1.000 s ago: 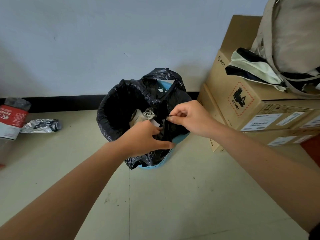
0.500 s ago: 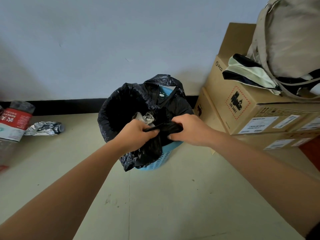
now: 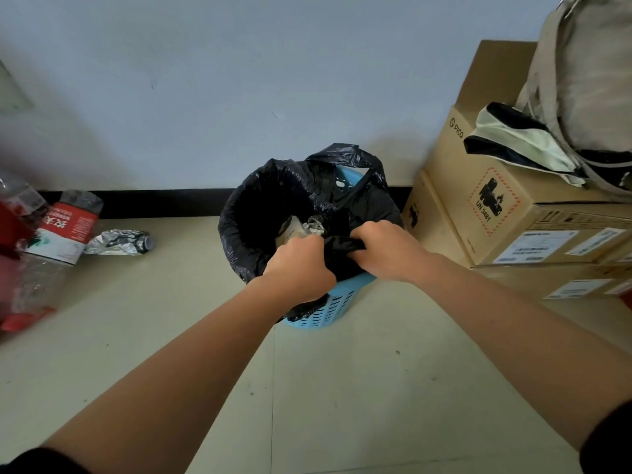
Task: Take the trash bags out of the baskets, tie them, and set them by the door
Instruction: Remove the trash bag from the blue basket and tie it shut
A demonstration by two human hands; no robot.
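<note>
gripping the near rim of the black trash bag (image 3: 273,206), the left hand (image 3: 301,268) is curled closed on a gathered fold of plastic. the right hand (image 3: 386,249) is closed on the same fold just beside it, with the plastic bunched between the two fists. the bag sits inside the blue basket (image 3: 328,307) on the floor against the wall, its mouth open on the far side. crumpled paper (image 3: 309,227) shows inside. cardboard boxes (image 3: 496,213) stand to the right.

Left hand (image 3: 301,268) and right hand (image 3: 390,251) grip black trash bag (image 3: 270,200) in blue basket (image 3: 328,309).
</note>
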